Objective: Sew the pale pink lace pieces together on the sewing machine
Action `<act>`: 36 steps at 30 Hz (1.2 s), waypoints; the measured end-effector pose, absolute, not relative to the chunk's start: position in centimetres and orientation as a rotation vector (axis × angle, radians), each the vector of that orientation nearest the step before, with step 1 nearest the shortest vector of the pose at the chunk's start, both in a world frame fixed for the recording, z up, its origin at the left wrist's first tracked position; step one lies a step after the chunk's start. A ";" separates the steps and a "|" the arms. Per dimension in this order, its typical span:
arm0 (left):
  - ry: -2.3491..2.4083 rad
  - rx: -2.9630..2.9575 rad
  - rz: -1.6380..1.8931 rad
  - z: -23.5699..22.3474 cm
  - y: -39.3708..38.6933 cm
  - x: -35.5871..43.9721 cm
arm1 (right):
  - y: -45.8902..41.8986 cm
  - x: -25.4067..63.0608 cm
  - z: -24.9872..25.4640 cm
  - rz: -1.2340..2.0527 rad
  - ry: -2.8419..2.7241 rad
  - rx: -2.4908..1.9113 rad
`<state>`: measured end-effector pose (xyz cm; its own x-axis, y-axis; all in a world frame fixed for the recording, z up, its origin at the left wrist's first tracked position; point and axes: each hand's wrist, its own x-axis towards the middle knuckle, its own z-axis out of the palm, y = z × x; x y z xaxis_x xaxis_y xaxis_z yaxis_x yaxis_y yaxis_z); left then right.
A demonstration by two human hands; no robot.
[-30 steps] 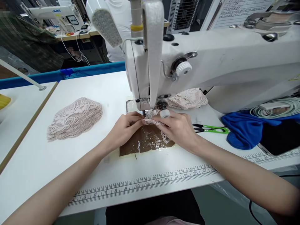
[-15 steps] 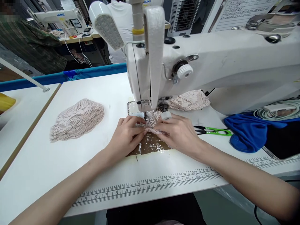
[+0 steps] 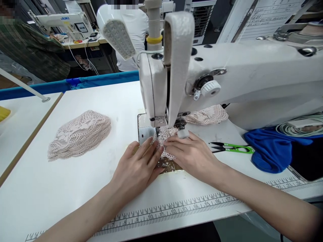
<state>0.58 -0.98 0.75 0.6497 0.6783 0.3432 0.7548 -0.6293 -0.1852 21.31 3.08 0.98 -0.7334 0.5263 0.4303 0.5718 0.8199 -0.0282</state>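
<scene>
A left hand (image 3: 136, 168), unclenched, touches lace (image 3: 165, 139) lying at 5 o'clock from a sewing machine's foot (image 3: 158, 131); the right hand (image 3: 195, 156), fingers flat, presses from 4 o'clock. Uneven pressure could pucker it; straying fingertips risk injury.

The head view looked forward and steeply down from the wearer's head, over the table (image 3: 123, 104). The near machine (image 3: 252, 74) stood close, filling the upper right. The left hand (image 3: 137, 168) and right hand (image 3: 195, 156) lay near the middle, at close range. The printed ruler (image 3: 174, 211) crossed the lower part; the rear machine (image 3: 59, 24) stood well back, upper left.
</scene>
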 end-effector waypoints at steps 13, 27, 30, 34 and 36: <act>-1.149 -2.537 -0.382 0.7 0.0 0.6 | 3.7 21.1 0.9 -0.269 -2.571 -0.818; -1.112 -2.492 -0.459 0.4 0.2 0.5 | 4.4 21.0 0.3 -0.321 -2.539 -0.734; -1.085 -2.476 -0.523 0.4 -0.4 0.7 | 4.1 21.1 0.1 -0.301 -2.502 -0.696; -1.073 -2.492 -0.548 0.4 -0.5 0.7 | 3.9 21.1 0.1 -0.277 -2.503 -0.697; -1.072 -2.498 -0.565 0.4 -0.4 0.6 | 3.9 21.1 0.1 -0.260 -2.506 -0.693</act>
<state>0.59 -0.40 0.42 0.6314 0.5994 0.4920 0.7447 -0.6456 -0.1693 21.15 3.94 0.13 -0.7327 0.4240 0.5324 0.5242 0.8504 0.0442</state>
